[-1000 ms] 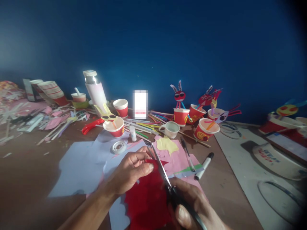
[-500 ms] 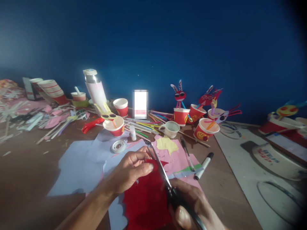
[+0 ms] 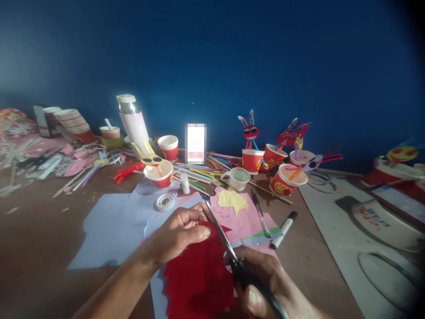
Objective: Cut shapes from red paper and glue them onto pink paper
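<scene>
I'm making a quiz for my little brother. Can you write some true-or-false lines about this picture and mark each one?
1. The right hand holds the scissors. True.
2. The left hand holds the marker. False: it holds red paper, and the marker lies apart from it.
3. The yellow paper lies on pink paper. True.
4. The wall is yellow. False: it is blue.

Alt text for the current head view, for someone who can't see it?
The right hand holds black-handled scissors at red paper pinched in the left hand, over blue paper and pink paper. Red cups, some bearing paper characters, stand behind.
</scene>
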{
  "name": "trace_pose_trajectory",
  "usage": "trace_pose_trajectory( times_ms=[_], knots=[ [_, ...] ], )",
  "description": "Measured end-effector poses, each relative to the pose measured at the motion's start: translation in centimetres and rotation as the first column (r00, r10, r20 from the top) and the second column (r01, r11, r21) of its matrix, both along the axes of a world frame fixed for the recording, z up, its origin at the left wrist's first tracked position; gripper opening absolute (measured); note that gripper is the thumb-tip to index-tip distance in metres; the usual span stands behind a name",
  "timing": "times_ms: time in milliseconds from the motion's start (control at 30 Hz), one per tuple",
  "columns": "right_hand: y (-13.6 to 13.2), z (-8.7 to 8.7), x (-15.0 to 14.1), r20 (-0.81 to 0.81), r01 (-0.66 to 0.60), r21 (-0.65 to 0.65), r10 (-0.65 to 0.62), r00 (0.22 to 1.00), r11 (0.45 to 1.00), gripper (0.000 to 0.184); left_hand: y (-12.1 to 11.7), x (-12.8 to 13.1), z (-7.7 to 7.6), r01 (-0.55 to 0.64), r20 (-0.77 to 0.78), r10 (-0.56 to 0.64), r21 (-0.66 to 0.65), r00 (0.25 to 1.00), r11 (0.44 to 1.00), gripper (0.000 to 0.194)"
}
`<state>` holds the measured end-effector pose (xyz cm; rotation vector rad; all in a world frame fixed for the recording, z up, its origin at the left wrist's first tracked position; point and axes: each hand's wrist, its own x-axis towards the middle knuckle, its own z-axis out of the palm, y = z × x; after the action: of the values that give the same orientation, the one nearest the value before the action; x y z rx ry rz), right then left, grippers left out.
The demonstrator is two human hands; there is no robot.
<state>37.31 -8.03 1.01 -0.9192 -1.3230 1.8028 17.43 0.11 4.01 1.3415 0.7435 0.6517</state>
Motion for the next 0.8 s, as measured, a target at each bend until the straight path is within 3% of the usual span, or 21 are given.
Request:
trace_pose_trajectory(
  times_ms=[233, 400, 600, 800],
  knots=[
    [-0.5, 0.7, -0.1, 0.037, 0.051, -0.007, -0.051, 0.998, 0.999, 0.051, 0.0, -0.2, -0.3, 0.063, -0.002, -0.063, -0.026, 0.998, 0.998, 0.007],
    [-0.2, -0.1, 0.1, -0.003, -0.026, 0.002, 0.026, 1.0, 1.0, 0.052, 0.0, -0.3, -0.3, 0.072, 0.013, -0.072, -0.037, 0.997, 0.997, 0.007],
    [-0.2, 0.2, 0.6, 0.15, 0.025, 0.027, -0.029, 0.988, 0.999, 0.059, 0.2, -0.1, -0.3, 0.073, 0.027, -0.072, -0.048, 0.997, 0.996, 0.01],
    [0.1, 0.3, 1.0, 0.184, -0.071, -0.006, 0.071, 0.98, 0.997, 0.064, 0.3, -0.2, -0.5, 0.062, 0.008, -0.061, -0.046, 0.998, 0.997, 0.009]
  ],
)
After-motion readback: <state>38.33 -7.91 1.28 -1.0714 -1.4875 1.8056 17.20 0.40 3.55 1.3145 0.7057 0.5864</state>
